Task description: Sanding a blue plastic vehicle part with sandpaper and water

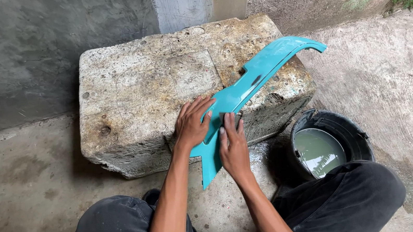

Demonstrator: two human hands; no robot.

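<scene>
A big, weathered, stained concrete block (160, 85) sits on the wet cement floor. Across its right front edge lies a long, curved teal plastic panel (259, 73), its pointed end overhanging the block. Just right of the block stands a black bucket (355, 132) of cloudy water. The left hand (192, 123) presses the panel with fingers spread; the right hand (233, 147) lies flat, fingers together, on a small grey pad (230, 115).

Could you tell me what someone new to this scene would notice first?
The eye goes first to the long turquoise panel, lying slantwise across the right end of a worn concrete block, its lower tip hanging over the front edge. The left hand lies flat on it and the right hand presses a small dark pad against it. To the right, on the floor, stands a black bucket of cloudy water.
</scene>
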